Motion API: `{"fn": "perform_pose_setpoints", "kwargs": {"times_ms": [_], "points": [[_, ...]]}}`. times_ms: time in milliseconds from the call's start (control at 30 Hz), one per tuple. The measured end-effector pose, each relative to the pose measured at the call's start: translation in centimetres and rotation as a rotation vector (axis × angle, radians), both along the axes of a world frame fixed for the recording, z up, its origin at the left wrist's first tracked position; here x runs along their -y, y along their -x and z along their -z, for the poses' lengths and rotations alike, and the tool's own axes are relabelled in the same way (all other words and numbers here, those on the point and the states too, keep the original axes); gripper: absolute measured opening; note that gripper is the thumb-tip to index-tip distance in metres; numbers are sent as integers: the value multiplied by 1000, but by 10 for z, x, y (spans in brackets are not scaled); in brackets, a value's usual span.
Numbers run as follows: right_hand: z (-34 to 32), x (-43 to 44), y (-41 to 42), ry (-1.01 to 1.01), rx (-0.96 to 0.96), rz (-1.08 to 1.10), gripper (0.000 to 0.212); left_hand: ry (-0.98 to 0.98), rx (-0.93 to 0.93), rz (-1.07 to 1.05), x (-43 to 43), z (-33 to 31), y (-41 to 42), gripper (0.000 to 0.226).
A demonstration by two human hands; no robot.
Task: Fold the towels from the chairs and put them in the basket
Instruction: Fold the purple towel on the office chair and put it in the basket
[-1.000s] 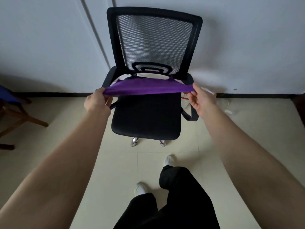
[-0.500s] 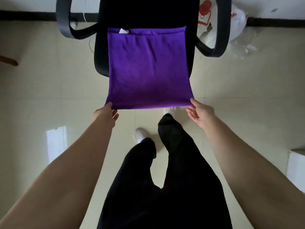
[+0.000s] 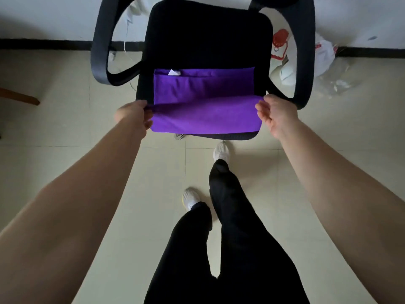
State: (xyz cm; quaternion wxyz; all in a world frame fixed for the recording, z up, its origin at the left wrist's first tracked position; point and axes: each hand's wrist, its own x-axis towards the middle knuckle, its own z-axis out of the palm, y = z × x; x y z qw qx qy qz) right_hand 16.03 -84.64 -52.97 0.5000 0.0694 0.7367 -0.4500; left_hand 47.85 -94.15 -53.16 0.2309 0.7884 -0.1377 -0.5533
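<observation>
A purple towel lies on the black chair seat.

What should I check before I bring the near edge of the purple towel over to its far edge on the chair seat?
1. Left hand grips the near left corner of the purple towel: ok.
2. Right hand holds the near right corner: ok.
3. The lifted edge is stretched between both hands without sagging: ok.
4. The far edge, with the white tag, lies on the chair seat: ok.
5. The far part lies smooth: not ok, a crease runs across just below the far edge.
6. The basket is within reach: cannot tell, it is not in view.
</observation>
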Motion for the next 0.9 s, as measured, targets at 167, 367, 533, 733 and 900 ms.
{"fn": "perform_pose_setpoints", "kwargs": {"times_ms": [167,367,533,733,900], "points": [[36,59,14,-68,-14,5,10,6,-15,12,56,32,20,16],[69,107,34,-143,-38,44,6,19,67,-31,106,58,44,14],[89,121,42,-121,-117,-81,39,143,208,132,116,75,59,12],[101,92,27,-364,-473,-565,72,454,745,1431,65,89,75,88],[102,79,14,-438,-536,-703,64,477,756,2114,47,113,102,130]]}}
